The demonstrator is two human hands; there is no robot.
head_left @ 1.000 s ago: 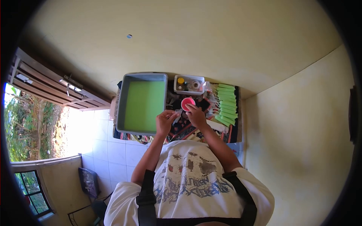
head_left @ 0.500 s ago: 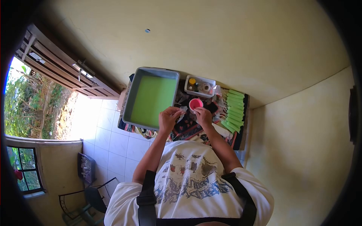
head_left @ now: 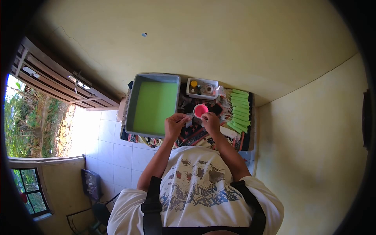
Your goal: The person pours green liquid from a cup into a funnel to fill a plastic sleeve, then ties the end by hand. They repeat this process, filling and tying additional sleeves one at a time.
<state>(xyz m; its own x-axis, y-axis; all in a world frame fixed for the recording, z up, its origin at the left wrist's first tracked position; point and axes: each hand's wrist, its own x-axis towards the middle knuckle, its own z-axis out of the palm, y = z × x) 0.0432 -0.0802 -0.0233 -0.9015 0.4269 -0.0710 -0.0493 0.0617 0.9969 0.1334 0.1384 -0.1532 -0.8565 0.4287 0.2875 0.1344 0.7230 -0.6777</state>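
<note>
Head view: left hand (head_left: pixel 175 126) pinches a small clear bag (head_left: pixel 188 119) shut-fingered, holding its mouth up near the pink cup (head_left: pixel 200 111), probably to keep it open. Right hand (head_left: pixel 210 122) rests at the cup's near edge; its grip cannot be told. Green-filled tray (head_left: pixel 132 102) lies left, green packets (head_left: pixel 239 109) right.

A small table (head_left: pixel 244 141) under a patterned cloth (head_left: pixel 196 135) carries a grey tray (head_left: pixel 132 102) of green liquid at nine o'clock, a white box (head_left: pixel 201 95) of small items at twelve, and green filled packets (head_left: pixel 239 109) at three.
</note>
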